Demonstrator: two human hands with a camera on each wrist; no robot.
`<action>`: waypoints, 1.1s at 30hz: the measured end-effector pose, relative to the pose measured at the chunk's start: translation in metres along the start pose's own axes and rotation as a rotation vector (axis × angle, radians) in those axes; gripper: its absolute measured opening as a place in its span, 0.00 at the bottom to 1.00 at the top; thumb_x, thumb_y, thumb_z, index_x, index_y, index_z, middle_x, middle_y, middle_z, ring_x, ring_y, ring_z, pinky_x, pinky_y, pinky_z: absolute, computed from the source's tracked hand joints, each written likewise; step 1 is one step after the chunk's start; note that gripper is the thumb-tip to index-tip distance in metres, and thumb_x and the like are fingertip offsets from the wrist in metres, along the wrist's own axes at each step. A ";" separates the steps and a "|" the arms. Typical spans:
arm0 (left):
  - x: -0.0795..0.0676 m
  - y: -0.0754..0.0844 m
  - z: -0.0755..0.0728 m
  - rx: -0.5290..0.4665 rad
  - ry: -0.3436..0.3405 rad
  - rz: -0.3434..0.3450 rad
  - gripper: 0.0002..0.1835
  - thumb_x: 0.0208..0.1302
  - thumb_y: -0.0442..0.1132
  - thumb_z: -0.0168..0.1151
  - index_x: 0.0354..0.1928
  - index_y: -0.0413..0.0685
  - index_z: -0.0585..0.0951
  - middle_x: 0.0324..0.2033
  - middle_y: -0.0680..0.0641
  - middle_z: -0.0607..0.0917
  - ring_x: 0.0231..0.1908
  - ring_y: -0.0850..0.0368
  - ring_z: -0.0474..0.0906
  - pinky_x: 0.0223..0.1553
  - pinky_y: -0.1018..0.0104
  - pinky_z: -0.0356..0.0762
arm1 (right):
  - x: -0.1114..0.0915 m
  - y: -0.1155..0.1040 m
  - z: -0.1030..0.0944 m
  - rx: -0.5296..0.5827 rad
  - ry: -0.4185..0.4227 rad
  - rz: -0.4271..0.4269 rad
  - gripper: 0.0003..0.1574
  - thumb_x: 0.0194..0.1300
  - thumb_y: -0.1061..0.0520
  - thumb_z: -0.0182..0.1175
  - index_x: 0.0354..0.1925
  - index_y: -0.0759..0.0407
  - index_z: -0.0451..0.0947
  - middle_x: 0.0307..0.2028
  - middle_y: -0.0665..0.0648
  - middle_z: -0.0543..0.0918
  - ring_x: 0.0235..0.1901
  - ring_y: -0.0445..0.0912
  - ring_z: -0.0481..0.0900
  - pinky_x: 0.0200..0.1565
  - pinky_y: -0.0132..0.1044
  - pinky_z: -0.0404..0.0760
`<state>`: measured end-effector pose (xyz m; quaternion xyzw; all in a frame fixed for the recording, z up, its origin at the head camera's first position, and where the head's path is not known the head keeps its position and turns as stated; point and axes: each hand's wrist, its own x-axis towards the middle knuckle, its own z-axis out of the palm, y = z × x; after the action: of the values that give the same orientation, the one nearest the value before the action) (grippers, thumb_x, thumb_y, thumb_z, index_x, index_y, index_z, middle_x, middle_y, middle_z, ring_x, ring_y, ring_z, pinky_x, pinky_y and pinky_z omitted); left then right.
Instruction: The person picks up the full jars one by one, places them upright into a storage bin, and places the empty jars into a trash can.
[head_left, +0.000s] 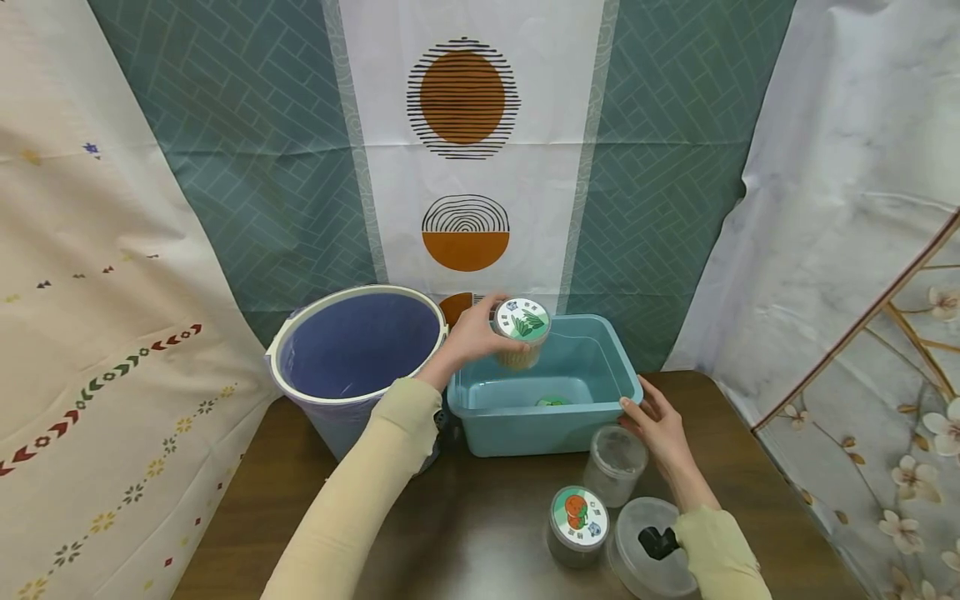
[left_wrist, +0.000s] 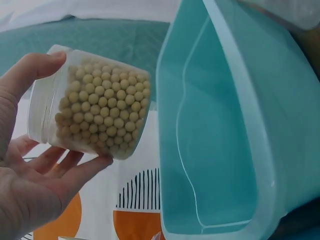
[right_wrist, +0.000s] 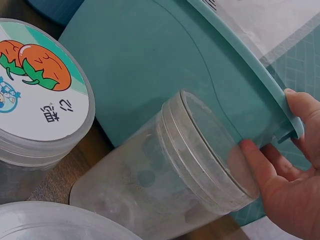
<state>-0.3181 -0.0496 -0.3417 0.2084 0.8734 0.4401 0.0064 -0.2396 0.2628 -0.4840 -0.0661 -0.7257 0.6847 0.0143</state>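
My left hand (head_left: 476, 335) grips a clear plastic jar (left_wrist: 102, 102) full of small round beige beads, its lid bearing a green leaf sticker. In the head view the jar overlaps the inside of a teal plastic basin (head_left: 551, 432), above its left half. On the basin's floor a bit of green (head_left: 553, 401) shows over the front rim. My right hand (head_left: 654, 421) holds the basin's front right corner, thumb on the rim and fingers below it. Close to those fingers stands a clear lidded jar (right_wrist: 150, 175) that looks empty.
A jar with an orange persimmon sticker (head_left: 577, 527) stands nearer me, beside a wide round translucent container (head_left: 651, 550) partly under my right sleeve. Left of the basin is a tall blue bin (head_left: 352, 408) with a white rim. Patterned cloths hang behind the wooden table (head_left: 465, 533).
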 end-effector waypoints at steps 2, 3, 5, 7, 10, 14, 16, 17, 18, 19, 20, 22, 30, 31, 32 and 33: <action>0.007 0.001 -0.001 0.005 -0.018 -0.005 0.44 0.49 0.44 0.78 0.68 0.52 0.66 0.61 0.45 0.76 0.61 0.47 0.73 0.59 0.50 0.76 | 0.000 0.001 0.000 0.014 0.009 -0.003 0.47 0.70 0.47 0.60 0.78 0.44 0.50 0.75 0.65 0.59 0.44 0.23 0.77 0.51 0.29 0.82; 0.009 0.001 -0.001 0.006 -0.027 -0.011 0.44 0.50 0.44 0.78 0.68 0.52 0.66 0.61 0.45 0.76 0.61 0.47 0.73 0.59 0.51 0.76 | 0.000 0.001 0.000 0.016 0.011 -0.002 0.46 0.70 0.47 0.60 0.78 0.44 0.50 0.75 0.65 0.59 0.44 0.24 0.78 0.51 0.29 0.82; 0.014 0.002 -0.001 0.004 -0.041 -0.023 0.43 0.50 0.43 0.78 0.67 0.52 0.66 0.61 0.44 0.76 0.60 0.47 0.74 0.59 0.51 0.76 | 0.001 0.002 0.000 0.019 0.013 0.002 0.47 0.70 0.48 0.60 0.78 0.44 0.50 0.75 0.65 0.58 0.44 0.24 0.78 0.50 0.29 0.82; 0.018 0.003 -0.001 0.004 -0.053 -0.039 0.42 0.50 0.43 0.78 0.67 0.52 0.67 0.61 0.44 0.76 0.58 0.47 0.74 0.59 0.51 0.76 | 0.001 0.002 -0.001 0.022 0.014 0.002 0.47 0.69 0.47 0.60 0.78 0.44 0.50 0.75 0.65 0.58 0.45 0.23 0.77 0.51 0.29 0.82; 0.023 0.003 -0.001 0.007 -0.069 -0.055 0.42 0.50 0.42 0.78 0.67 0.51 0.67 0.61 0.43 0.76 0.57 0.47 0.74 0.59 0.51 0.76 | 0.001 0.003 -0.002 0.007 0.007 0.010 0.47 0.70 0.46 0.59 0.78 0.43 0.48 0.76 0.63 0.57 0.45 0.22 0.76 0.52 0.28 0.81; 0.030 -0.001 -0.001 0.022 -0.080 -0.060 0.41 0.49 0.40 0.78 0.66 0.51 0.68 0.60 0.42 0.76 0.57 0.46 0.74 0.59 0.52 0.75 | 0.000 0.002 -0.002 0.005 0.007 0.015 0.46 0.71 0.46 0.59 0.78 0.43 0.48 0.76 0.63 0.57 0.44 0.21 0.75 0.52 0.28 0.81; 0.032 -0.004 -0.002 0.039 -0.075 -0.063 0.41 0.49 0.40 0.78 0.66 0.50 0.68 0.60 0.42 0.77 0.56 0.46 0.74 0.59 0.52 0.75 | 0.001 0.001 -0.002 0.004 0.004 0.017 0.46 0.71 0.47 0.58 0.78 0.43 0.48 0.76 0.63 0.57 0.44 0.21 0.76 0.53 0.28 0.81; 0.033 -0.005 -0.002 0.049 -0.072 -0.066 0.41 0.49 0.40 0.78 0.65 0.49 0.68 0.60 0.42 0.77 0.56 0.46 0.74 0.59 0.52 0.75 | 0.001 0.001 -0.001 0.004 0.003 0.017 0.46 0.71 0.47 0.58 0.78 0.43 0.48 0.76 0.63 0.57 0.44 0.21 0.76 0.53 0.29 0.81; 0.034 -0.007 -0.003 0.062 -0.069 -0.070 0.41 0.49 0.40 0.78 0.65 0.49 0.68 0.60 0.41 0.77 0.56 0.46 0.74 0.59 0.52 0.75 | 0.001 0.001 -0.001 0.006 -0.001 0.016 0.46 0.71 0.47 0.59 0.78 0.43 0.48 0.75 0.63 0.57 0.44 0.22 0.76 0.53 0.30 0.81; 0.034 -0.008 -0.003 0.071 -0.068 -0.074 0.41 0.49 0.40 0.78 0.65 0.48 0.68 0.60 0.41 0.77 0.56 0.45 0.74 0.59 0.52 0.75 | 0.001 0.000 0.000 0.004 -0.003 0.015 0.47 0.70 0.46 0.59 0.78 0.43 0.48 0.75 0.64 0.57 0.44 0.22 0.76 0.54 0.30 0.81; 0.034 -0.009 -0.003 0.073 -0.068 -0.080 0.40 0.49 0.40 0.78 0.65 0.48 0.69 0.60 0.41 0.77 0.56 0.45 0.74 0.59 0.52 0.75 | 0.001 0.000 0.000 0.001 -0.007 0.017 0.47 0.70 0.46 0.59 0.79 0.43 0.47 0.76 0.63 0.57 0.44 0.21 0.76 0.54 0.30 0.81; 0.035 -0.013 -0.002 0.076 -0.072 -0.088 0.40 0.50 0.40 0.77 0.65 0.47 0.69 0.60 0.40 0.77 0.56 0.45 0.74 0.59 0.52 0.76 | 0.001 0.000 0.000 -0.002 -0.012 0.017 0.47 0.70 0.46 0.59 0.79 0.43 0.47 0.76 0.64 0.56 0.44 0.21 0.76 0.55 0.31 0.80; 0.035 -0.024 0.008 0.120 -0.101 -0.108 0.42 0.48 0.42 0.79 0.66 0.48 0.70 0.62 0.41 0.76 0.58 0.45 0.74 0.59 0.51 0.75 | 0.000 0.000 0.000 0.009 -0.010 0.017 0.47 0.70 0.46 0.59 0.79 0.43 0.47 0.76 0.64 0.56 0.44 0.22 0.76 0.54 0.30 0.81; 0.035 -0.025 0.010 0.121 -0.104 -0.109 0.42 0.47 0.42 0.79 0.65 0.49 0.70 0.62 0.41 0.76 0.58 0.45 0.74 0.59 0.51 0.75 | 0.000 0.000 0.000 0.009 -0.011 0.017 0.47 0.70 0.46 0.59 0.79 0.43 0.47 0.76 0.64 0.56 0.44 0.22 0.76 0.54 0.30 0.81; 0.035 -0.027 0.011 0.120 -0.109 -0.109 0.41 0.47 0.42 0.79 0.65 0.49 0.71 0.62 0.41 0.76 0.58 0.45 0.74 0.59 0.51 0.76 | 0.000 0.000 -0.001 0.007 -0.010 0.016 0.47 0.70 0.46 0.59 0.79 0.43 0.47 0.76 0.64 0.57 0.44 0.22 0.76 0.54 0.30 0.81; 0.034 -0.028 0.012 0.118 -0.113 -0.105 0.41 0.47 0.42 0.79 0.64 0.49 0.71 0.61 0.41 0.77 0.57 0.45 0.75 0.58 0.51 0.76 | 0.000 0.000 -0.001 0.006 -0.011 0.015 0.47 0.71 0.46 0.58 0.79 0.43 0.47 0.76 0.64 0.57 0.44 0.22 0.76 0.55 0.30 0.81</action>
<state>-0.3571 -0.0422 -0.3648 0.1870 0.9058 0.3745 0.0662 -0.2399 0.2636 -0.4844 -0.0679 -0.7231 0.6874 0.0055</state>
